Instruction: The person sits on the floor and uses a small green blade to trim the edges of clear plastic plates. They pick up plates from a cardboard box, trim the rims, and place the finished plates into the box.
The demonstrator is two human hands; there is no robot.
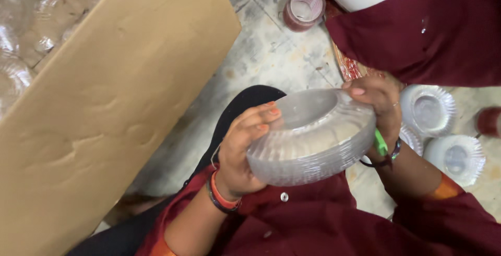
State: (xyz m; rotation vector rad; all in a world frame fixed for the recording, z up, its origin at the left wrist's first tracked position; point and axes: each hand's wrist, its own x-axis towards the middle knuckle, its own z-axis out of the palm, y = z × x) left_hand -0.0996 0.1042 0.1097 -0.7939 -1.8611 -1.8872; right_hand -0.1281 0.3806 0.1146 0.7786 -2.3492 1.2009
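Observation:
I hold a thick stack of clear plastic ribbed bowls [313, 141], nested together and turned bottom side toward me, above my lap. My left hand [242, 151] grips its left edge with fingers curled over the rim. My right hand [378, 105] clasps the far right edge, thumb on top. A small green object [380, 143] shows under my right palm, by a wrist bangle. Bangles circle my left wrist too.
A large cardboard box [104, 110] stands at left with clear plastic items inside. Silver foil bowls [429, 109] lie on the stone floor at right. A dark red cup stack [303, 8] lies at the top. Another person in maroon [428, 32] sits opposite.

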